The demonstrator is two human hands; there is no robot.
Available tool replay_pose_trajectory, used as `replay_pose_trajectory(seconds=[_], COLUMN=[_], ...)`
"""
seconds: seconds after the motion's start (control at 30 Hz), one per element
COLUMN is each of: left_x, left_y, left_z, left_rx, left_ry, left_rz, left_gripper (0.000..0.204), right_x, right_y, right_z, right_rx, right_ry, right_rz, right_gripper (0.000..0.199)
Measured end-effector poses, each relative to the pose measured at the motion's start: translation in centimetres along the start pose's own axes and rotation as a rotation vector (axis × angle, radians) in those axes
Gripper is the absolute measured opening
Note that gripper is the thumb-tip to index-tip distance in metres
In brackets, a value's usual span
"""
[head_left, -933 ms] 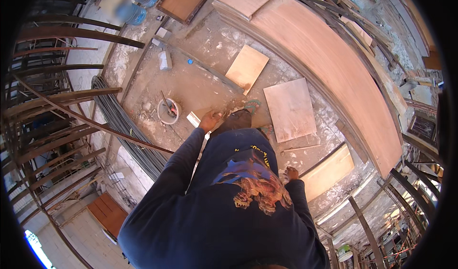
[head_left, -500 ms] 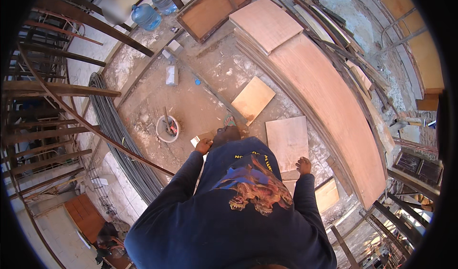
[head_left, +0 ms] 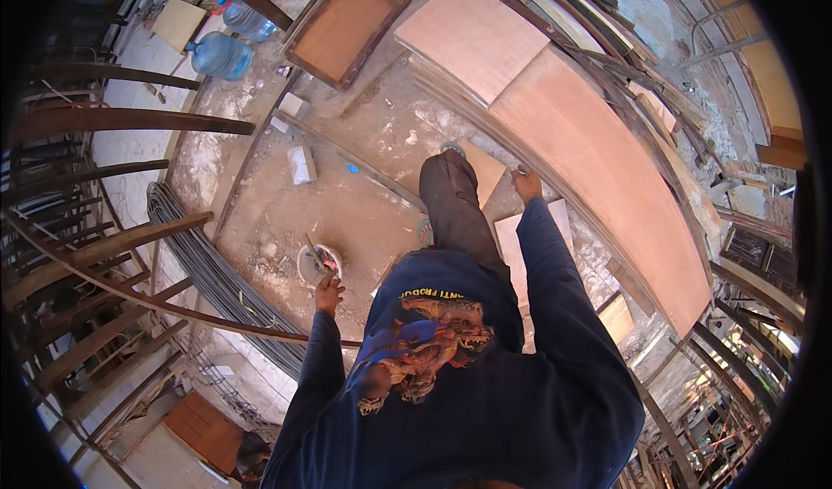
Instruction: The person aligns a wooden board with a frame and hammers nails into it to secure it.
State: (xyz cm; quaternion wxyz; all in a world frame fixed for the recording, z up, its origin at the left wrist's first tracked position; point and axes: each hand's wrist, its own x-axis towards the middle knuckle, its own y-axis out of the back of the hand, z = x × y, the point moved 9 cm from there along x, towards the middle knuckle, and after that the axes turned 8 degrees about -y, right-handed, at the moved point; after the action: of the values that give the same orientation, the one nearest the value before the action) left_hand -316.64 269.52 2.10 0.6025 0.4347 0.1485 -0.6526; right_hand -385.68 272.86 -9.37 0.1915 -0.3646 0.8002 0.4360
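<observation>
My left hand hangs low with its fingers apart, holding nothing that I can see. Just beyond it on the ground stands a white bucket with tools inside, partly covered by the fingertips. My right hand is raised ahead, beside the long stack of pinkish plywood sheets, its fingers curled closed. Whether they grip something small, I cannot make out. One foot rests by a pale square board on the ground. Another light board lies partly hidden behind my right sleeve.
A shorter plywood sheet tops the stack's far end. A framed brown panel leans beyond, near blue water jugs. Grey blocks lie on the dirt. Coiled steel rods and wooden posts line the left.
I have stepped forward, one leg now stretched ahead. My right hand has swung forward toward the plywood stack. My left hand has moved left and back, near the bucket.
</observation>
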Motion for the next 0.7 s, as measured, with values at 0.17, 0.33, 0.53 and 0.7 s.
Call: replay_pose_trajectory(seconds=[0.17,0.33,0.53,0.7], left_x=[-0.1,3.0,8.4,9.2], left_y=[-0.7,0.0,-2.8,-3.8], left_z=[1.8,5.0,14.6,22.6], left_rx=[0.061,0.043,-0.071,-0.083], left_ry=[0.101,0.268,0.229,0.314], left_rz=[0.02,0.123,-0.049,0.144], left_gripper=[0.049,0.053,0.051,0.051], right_x=[10.4,23.9,29.8,32.7], right_y=[-3.3,-5.0,-6.6,-7.5], right_z=[-7.4,-4.2,-13.5,-17.0], right_rx=[0.263,0.279,0.461,0.919], right_ry=[-0.108,-0.385,-0.59,-0.707], right_rz=[0.034,0.222,-0.029,-0.28], right_gripper=[0.076,0.105,0.091,0.073])
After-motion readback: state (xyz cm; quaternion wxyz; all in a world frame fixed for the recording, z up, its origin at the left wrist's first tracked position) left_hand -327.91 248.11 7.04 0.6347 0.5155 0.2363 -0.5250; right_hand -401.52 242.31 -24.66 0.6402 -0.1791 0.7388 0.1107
